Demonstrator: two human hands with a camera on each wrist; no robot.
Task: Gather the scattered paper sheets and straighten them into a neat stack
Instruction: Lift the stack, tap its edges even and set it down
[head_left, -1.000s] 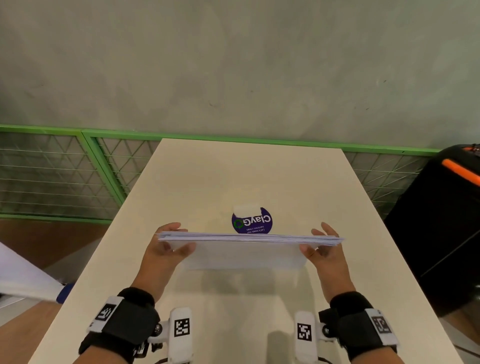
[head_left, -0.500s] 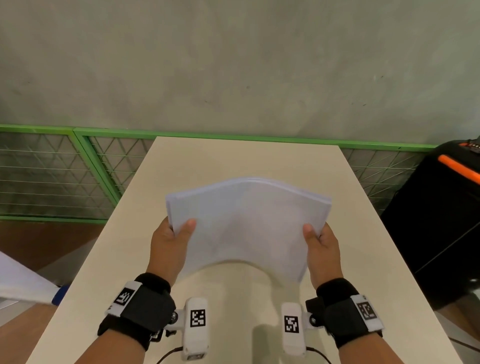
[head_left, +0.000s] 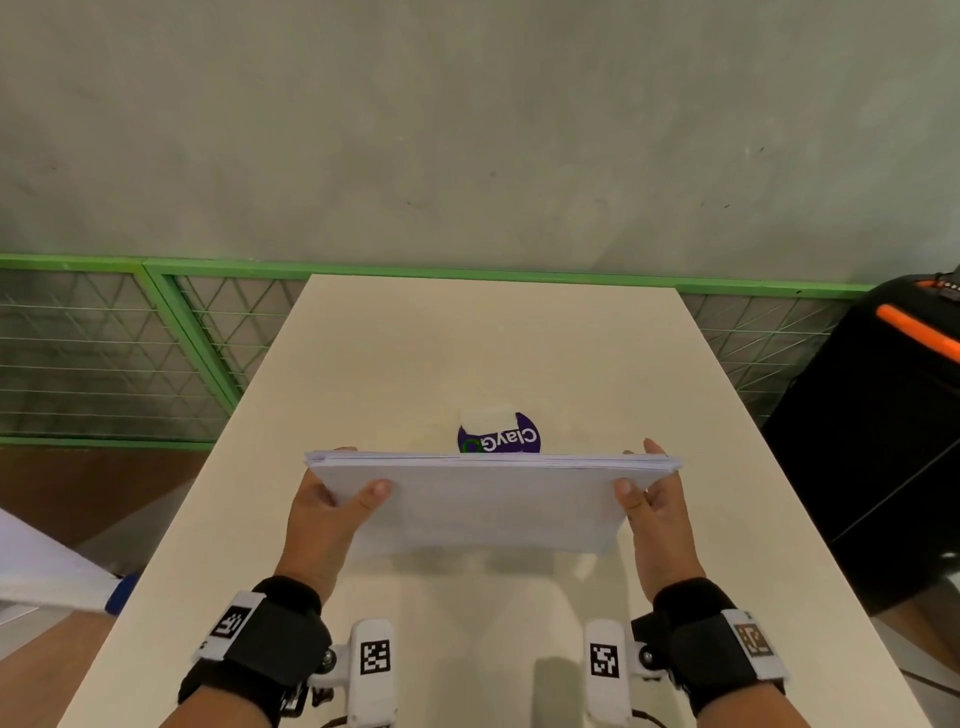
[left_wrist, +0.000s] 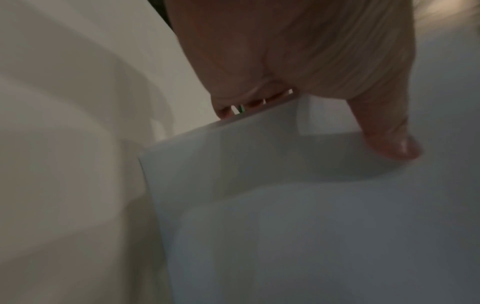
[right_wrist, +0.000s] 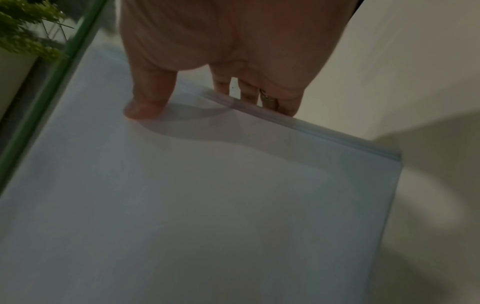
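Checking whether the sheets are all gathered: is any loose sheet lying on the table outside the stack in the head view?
No: the paper stack is held between the left hand and the right hand, and the table shows only a purple round sticker.

text: "ClayG", upside down | on: purple round sticker (head_left: 500, 439) | surface: table (head_left: 467, 353)

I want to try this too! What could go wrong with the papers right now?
The paper stack is held only at its two short ends, by the left hand and right hand. Its middle might sag. The top edge looks slightly uneven, so loose sheets could slip out onto the table.
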